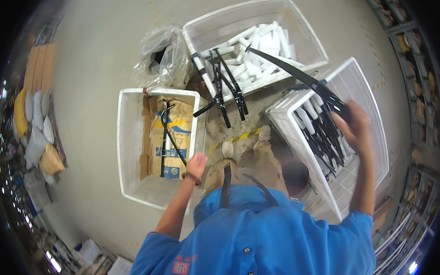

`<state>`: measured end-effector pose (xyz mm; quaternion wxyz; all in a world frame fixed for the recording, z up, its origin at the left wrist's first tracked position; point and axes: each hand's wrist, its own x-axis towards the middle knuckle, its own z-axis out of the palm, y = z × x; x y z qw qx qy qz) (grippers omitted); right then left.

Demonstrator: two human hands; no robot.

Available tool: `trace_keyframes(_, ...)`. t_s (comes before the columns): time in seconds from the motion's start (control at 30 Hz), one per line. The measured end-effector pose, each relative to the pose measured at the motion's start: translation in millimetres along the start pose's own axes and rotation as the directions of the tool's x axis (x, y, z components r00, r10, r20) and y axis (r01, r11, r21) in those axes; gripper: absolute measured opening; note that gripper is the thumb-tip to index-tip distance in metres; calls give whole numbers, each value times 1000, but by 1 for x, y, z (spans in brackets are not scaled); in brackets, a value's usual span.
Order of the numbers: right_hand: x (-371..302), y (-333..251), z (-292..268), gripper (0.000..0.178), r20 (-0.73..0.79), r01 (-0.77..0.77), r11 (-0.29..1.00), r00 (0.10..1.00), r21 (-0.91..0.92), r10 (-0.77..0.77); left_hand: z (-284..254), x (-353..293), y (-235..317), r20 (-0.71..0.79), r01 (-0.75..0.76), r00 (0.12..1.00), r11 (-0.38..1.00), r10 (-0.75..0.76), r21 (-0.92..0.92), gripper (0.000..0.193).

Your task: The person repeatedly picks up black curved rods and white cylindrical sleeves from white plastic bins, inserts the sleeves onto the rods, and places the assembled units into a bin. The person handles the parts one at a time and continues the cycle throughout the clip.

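Observation:
My right hand (pixel 356 127), slightly blurred, is closed round a long, glossy black curved strip (pixel 296 72). It reaches far and left above the right crate (pixel 373 102), its narrow tip over the back crate (pixel 257 5). Black strips and white tube-shaped pieces fill part of the right crate below that hand. My left hand (pixel 197 165) is closed at the inner rim of the left crate (pixel 123 148). A thin black rod (pixel 174 144) in this crate runs up to its fingers; whether they grip it is hidden.
White pieces (pixel 263 46) fill the back crate, with several black bent tubes (pixel 227 88) hanging over its near rim. A clear plastic bag (pixel 162 56) stands beside it. A printed paper sack (pixel 173 130) lies in the left crate. Shelving (pixel 418 87) runs along the right.

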<state>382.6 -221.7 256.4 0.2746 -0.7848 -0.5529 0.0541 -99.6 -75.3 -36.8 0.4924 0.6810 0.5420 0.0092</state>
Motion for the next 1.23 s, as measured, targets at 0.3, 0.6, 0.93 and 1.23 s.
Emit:
trace_keyframes(0.3,-135,-145,-195,55,-23,-54,948,999,-315,49,-10,-55,384,86,-915,149,170,985,-365,78)
trace_keyframes(0.6,-203,-54,54,29,85,106,967,992,-233,-88,130,-73,292,589,-915,246,385,770,-121,35)
trace_keyframes(0.93,-501,109,304,28,177,-881,100,202,462,963,236,-43,97,356,-377,896,879,265,294,30)
trace_keyframes(1.23,-557,304,524,53,317,-345,709,715,-616,623,250,-21,20,239,-181,944,963,227,-200,19)
